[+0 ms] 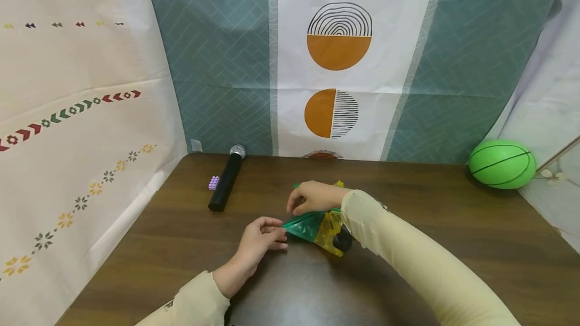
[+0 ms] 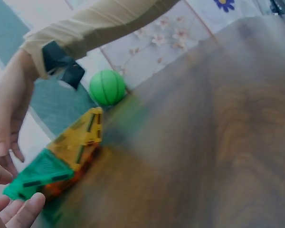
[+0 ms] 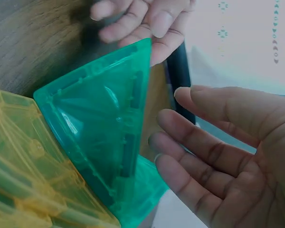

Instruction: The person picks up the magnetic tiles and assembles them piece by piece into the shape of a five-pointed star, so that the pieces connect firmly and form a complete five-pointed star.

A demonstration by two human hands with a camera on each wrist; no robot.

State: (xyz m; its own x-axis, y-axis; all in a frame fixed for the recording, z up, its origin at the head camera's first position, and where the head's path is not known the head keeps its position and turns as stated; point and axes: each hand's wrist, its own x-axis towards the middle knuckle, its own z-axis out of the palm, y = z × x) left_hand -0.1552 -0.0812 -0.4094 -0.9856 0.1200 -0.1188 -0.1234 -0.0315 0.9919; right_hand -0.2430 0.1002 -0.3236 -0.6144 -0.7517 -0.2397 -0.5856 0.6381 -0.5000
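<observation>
Translucent green triangular magnetic tiles [image 3: 99, 118] join yellow-orange magnetic tiles [image 1: 330, 233] in a pointed shape on the table. My left hand [image 1: 258, 243] is at the green tip, pinching it between thumb and fingers in the left wrist view. Above the green part, my right hand [image 1: 312, 197] hovers with loosely bent fingers and nothing in them. In the right wrist view, those fingers [image 3: 199, 166] stand beside the green tile's edge. My right forearm and hand hide part of the tiles in the head view.
On the wooden table [image 1: 181, 245], a black microphone [image 1: 227, 177] lies at the back left, next to a small purple block [image 1: 214, 182]. A green ball [image 1: 502, 164] sits at the far right corner. Patterned cloth [image 1: 226, 54] hangs behind the table.
</observation>
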